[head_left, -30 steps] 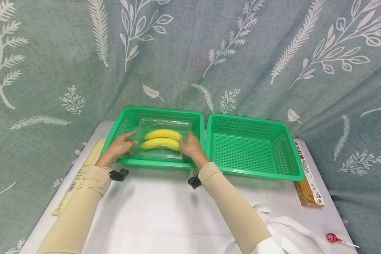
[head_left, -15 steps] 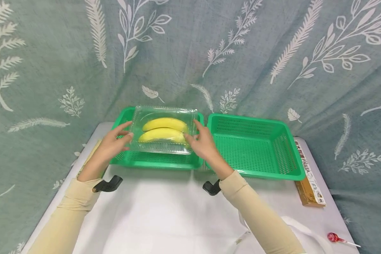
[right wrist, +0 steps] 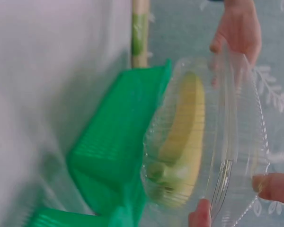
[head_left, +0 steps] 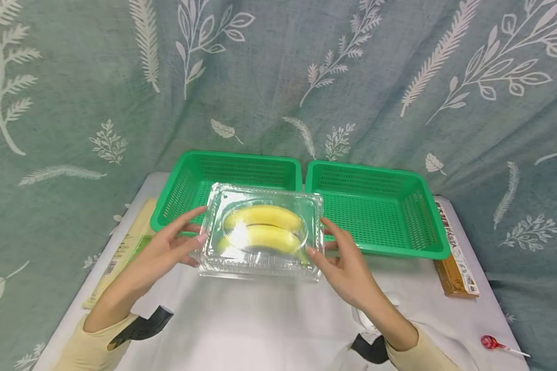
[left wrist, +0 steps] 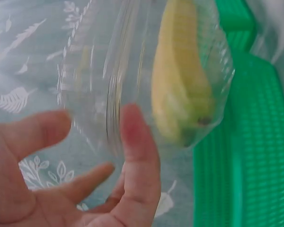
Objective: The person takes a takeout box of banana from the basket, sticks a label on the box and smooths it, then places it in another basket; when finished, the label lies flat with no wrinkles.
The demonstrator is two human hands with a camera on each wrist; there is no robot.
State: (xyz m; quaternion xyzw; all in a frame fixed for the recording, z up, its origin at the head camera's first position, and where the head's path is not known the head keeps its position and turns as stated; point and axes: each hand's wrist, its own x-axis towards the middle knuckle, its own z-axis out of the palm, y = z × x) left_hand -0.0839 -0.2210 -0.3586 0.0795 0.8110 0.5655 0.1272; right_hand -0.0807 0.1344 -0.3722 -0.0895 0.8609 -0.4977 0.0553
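Observation:
A clear plastic box point(head_left: 260, 198) holding two yellow bananas point(head_left: 264, 226) is held up in front of the left green basket point(head_left: 171, 180). My left hand point(head_left: 167, 252) grips its left edge with thumb and fingers; my right hand point(head_left: 345, 263) pinches the right edge. Through the clear wall the banana point(left wrist: 180, 71) shows greenish at its end in the left wrist view, beside my left hand point(left wrist: 94, 179). In the right wrist view, fingertips of my right hand point(right wrist: 274, 187) touch the box rim, and the banana point(right wrist: 187, 137) lies inside.
A second green basket point(head_left: 376, 250) stands right of the first. A yellow packet point(head_left: 116, 263) lies at the left, a pasta box point(head_left: 457, 273) at the right edge, with a red lollipop point(head_left: 489, 342) nearer. White strips lie by my right forearm.
Both hands have lifted the box out of the left basket and brought it closer and a little to the right. The left basket's inside shows more.

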